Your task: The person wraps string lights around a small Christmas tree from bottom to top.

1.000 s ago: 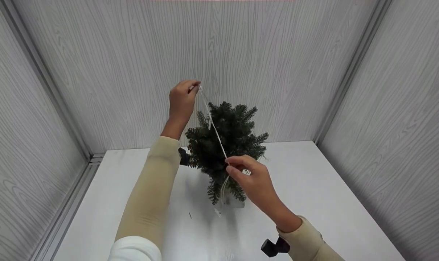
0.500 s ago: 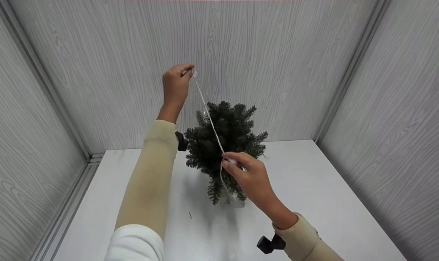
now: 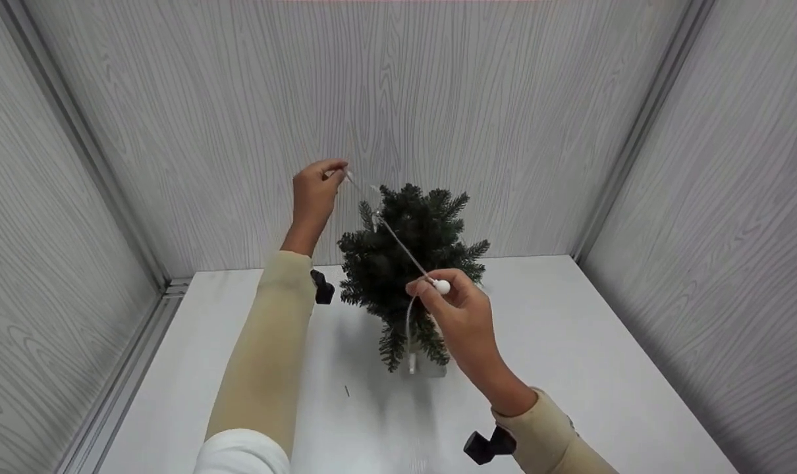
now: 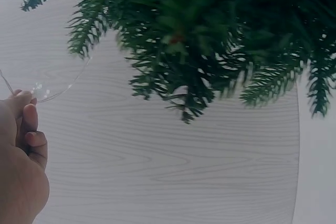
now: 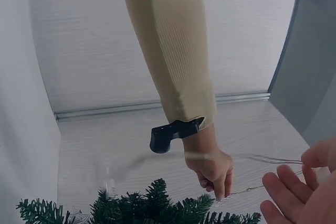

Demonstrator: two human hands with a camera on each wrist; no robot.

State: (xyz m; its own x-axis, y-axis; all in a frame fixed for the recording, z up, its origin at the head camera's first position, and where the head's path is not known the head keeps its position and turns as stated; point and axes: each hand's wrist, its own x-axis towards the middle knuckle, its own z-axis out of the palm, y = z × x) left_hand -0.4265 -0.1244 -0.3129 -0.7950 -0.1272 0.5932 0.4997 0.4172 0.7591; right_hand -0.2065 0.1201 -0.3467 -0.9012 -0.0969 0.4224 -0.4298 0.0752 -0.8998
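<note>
A small green artificial Christmas tree [image 3: 431, 227] stands at the far middle of the white table. Across its front runs a thin, pale string of lights [image 3: 402, 245] with small clear bulbs. Up and to the left of the tree, my left hand [image 3: 314, 194] pinches this string between thumb and fingertips; the left wrist view shows the string [image 4: 71, 86] sagging from those fingers toward the branches. My right hand [image 3: 461, 313] pinches it lower down, in front of the tree, with a round white ball [image 3: 442, 286] at the fingertips. A short tail [image 3: 409, 329] hangs below the right hand.
Pale wood-grain panels [image 3: 240, 99] enclose the table [image 3: 543, 342] at the back and sides. A short dark sliver [image 3: 347, 391] lies on the tabletop left of the tree's shadow. Both wrists carry black camera mounts [image 3: 491, 446].
My left hand rose, then came back down, ending slightly left of where it was. The right hand moved little; the white ball now shows fully at its fingertips.
</note>
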